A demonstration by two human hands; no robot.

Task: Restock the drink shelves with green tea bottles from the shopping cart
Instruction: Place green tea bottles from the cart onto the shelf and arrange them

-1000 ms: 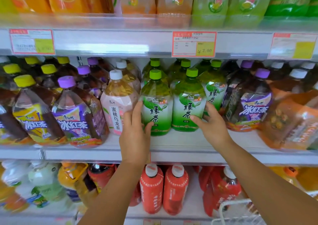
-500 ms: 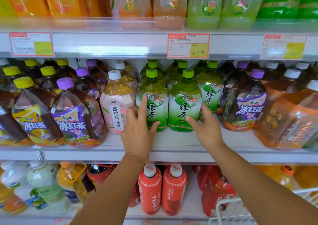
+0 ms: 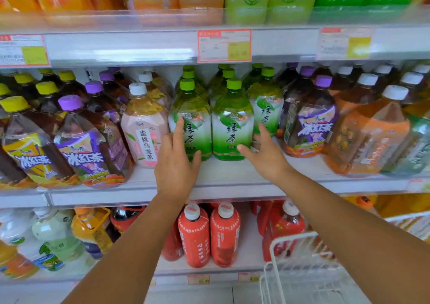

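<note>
Head view: the middle shelf carries the green tea bottles in three rows near its centre. The left tea bottle and the middle tea bottle stand upright, side by side and touching, a little back from the shelf's front edge. The right tea bottle stands just beside the middle one and further back. More green caps show behind all three, running toward the shelf's rear edge.

The left hand is open with its fingers straight. Its index fingertip rests on the label of the left tea bottle, and its thumb lies against the lower front of that bottle. The right hand is also open, fingers spread. Its thumb points at the base of the middle tea bottle, and its fingers reach into the gap between the middle and right tea bottles. Neither hand is wrapped round a bottle.

A pink bottle stands just left of the left tea bottle. Purple-cap bottles stand to the right of the tea rows. A price tag hangs on the front edge of the shelf above. Red bottles stand on the shelf below. The white wire cart shows at the lower right; its contents are blurred.
</note>
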